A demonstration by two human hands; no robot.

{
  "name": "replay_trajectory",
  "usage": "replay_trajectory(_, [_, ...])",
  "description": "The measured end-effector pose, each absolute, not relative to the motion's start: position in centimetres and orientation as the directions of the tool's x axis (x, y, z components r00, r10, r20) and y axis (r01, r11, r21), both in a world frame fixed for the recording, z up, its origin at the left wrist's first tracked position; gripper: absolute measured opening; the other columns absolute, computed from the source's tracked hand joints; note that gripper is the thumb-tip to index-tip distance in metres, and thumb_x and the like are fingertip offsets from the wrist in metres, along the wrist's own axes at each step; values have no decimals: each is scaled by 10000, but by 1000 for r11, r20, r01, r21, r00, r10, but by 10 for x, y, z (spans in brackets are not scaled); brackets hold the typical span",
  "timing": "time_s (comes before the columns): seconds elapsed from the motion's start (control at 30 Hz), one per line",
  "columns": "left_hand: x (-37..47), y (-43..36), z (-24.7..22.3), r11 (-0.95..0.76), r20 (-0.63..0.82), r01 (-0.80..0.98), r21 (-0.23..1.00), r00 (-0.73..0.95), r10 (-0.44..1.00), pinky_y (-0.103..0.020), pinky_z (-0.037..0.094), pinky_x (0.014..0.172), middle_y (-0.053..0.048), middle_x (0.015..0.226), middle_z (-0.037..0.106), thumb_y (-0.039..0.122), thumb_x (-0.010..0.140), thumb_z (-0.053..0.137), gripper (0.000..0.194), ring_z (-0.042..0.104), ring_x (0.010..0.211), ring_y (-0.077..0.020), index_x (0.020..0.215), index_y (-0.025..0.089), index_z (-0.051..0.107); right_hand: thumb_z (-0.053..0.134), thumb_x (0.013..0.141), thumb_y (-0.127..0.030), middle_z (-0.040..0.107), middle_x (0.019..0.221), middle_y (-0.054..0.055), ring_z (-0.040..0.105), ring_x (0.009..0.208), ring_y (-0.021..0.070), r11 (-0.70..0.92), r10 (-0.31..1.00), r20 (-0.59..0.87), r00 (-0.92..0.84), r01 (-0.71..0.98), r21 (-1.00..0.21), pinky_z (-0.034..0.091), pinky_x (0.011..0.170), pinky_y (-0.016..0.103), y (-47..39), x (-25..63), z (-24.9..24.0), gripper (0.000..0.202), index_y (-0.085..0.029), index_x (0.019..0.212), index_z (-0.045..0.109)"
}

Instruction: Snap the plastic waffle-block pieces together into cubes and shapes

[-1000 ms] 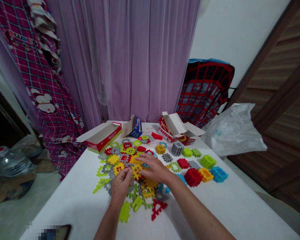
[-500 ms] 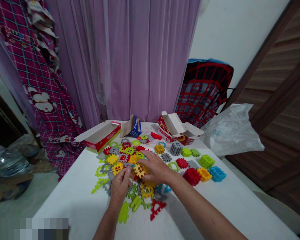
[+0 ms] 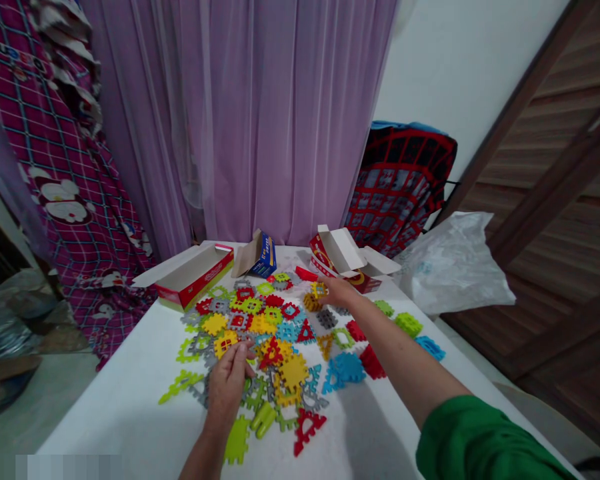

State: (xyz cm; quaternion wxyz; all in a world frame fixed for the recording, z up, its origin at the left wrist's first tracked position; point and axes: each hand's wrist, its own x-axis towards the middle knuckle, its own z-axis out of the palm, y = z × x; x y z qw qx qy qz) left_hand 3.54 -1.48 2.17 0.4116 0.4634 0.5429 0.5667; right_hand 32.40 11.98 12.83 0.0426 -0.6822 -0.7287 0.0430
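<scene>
The right hand (image 3: 334, 292) is no longer over the mixed heap of toothed plastic pieces (image 3: 260, 325); it now reaches across the worktop (image 3: 130, 400) to the back, near the open red boxes (image 3: 340, 257). Its fingers are narrowed around a yellow windowed piece (image 3: 320, 289), which is just above a yellow stack (image 3: 312, 303), so this piece is now away from the heap and beside others of its own colour; whether it touches the stack cannot be told. With the hand gone from there, a red triangle (image 3: 273, 353) shows on the heap. The left hand (image 3: 230, 373) stays at the heap's near side, fingers loosely curled beside another yellow windowed piece (image 3: 225, 343); whether they hold anything cannot be told.
</scene>
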Motion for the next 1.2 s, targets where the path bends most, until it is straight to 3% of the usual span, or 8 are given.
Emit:
replay_trajectory(0.53, [43,-15,14,-86,98,52,995,-312,945,-201,345,352,0,553,623,733,759,535,625,509,406,-111,942,166,723,866,513,-229,721,1117,69,649,1068,307,155,978,-147,-147,987,49,507,869,382,143,317,117,658,-309,1144,694])
replay_trajectory(0.83, [44,-14,12,-72,84,53,996,-312,946,-204,335,355,9,534,603,745,755,520,628,486,396,-110,919,172,719,875,505,-229,722,1112,72,655,1056,300,166,974,-171,-152,984,72,515,864,385,146,311,117,601,-292,1081,714])
replay_trajectory(1.2, [44,-14,11,-72,82,43,996,-313,946,-199,339,351,4,556,615,737,756,534,621,500,404,-107,929,170,719,841,573,-240,705,1158,122,645,1083,342,180,962,-231,-147,975,128,516,857,427,144,307,121,603,-259,1156,689])
